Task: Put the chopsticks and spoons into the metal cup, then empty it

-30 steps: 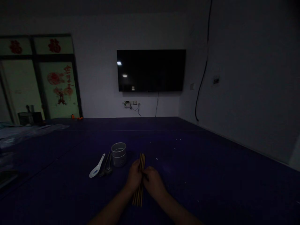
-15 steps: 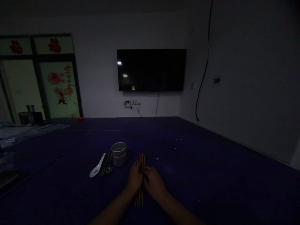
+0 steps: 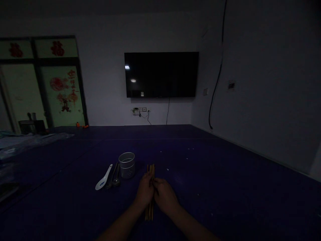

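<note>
Both of my hands close around a bundle of several wooden chopsticks (image 3: 149,212) just above or on the dark blue table. My left hand (image 3: 145,190) grips the bundle from the left; my right hand (image 3: 164,194) presses in from the right, its fingertips at the sticks' middle. The palms hide that middle part, while both ends stick out. Left of my hands stands a grey metal cup (image 3: 126,165) with small holes low on its side. Beside it lie a white spoon (image 3: 104,179) with a blue mark and two dark metal spoons or ladles (image 3: 116,177).
The wide table (image 3: 225,187) reaches the walls and carries small white scraps (image 3: 168,169). Clear plastic sheeting (image 3: 37,142) and a dark holder (image 3: 32,126) are at the far left. A television (image 3: 162,75) hangs on the back wall, and a black cable (image 3: 216,87) runs down the right.
The lower ends of the chopsticks have shifted slightly right, and one stick's top now stands a little apart at the left. The hands stay nearly in place; the cup and spoons have not moved.
</note>
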`<state>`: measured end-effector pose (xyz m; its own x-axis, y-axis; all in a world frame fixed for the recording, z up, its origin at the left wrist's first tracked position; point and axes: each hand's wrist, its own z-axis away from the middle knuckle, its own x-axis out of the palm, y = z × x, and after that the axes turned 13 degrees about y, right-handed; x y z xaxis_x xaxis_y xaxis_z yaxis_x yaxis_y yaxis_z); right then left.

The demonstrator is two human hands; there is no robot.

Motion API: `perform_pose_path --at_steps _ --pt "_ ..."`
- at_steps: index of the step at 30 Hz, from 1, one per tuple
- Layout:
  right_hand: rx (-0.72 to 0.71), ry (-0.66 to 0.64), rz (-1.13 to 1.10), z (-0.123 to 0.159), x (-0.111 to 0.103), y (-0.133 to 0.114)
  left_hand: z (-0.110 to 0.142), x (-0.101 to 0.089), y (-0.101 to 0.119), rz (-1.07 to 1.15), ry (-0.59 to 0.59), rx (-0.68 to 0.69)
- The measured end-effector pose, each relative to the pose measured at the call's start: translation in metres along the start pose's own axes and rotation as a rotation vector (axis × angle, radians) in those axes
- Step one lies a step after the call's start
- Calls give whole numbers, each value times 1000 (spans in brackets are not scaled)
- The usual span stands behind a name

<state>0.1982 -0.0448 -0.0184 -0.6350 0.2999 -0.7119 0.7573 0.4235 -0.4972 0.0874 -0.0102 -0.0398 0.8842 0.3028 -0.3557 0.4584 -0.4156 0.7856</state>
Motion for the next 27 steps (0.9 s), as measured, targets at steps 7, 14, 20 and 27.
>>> perform_pose_path --at_steps 7,14,20,27 --pt "17 -23 99 0 -2 -1 2 -1 1 -52 -48 1" --pt "32 -25 202 2 -5 -3 3 -1 5 -35 -40 11" --pt "15 -29 199 3 -8 -6 4 -2 9 -3 3 37" --pt "-6 -39 185 4 -7 -6 2 -3 12 -32 16 38"
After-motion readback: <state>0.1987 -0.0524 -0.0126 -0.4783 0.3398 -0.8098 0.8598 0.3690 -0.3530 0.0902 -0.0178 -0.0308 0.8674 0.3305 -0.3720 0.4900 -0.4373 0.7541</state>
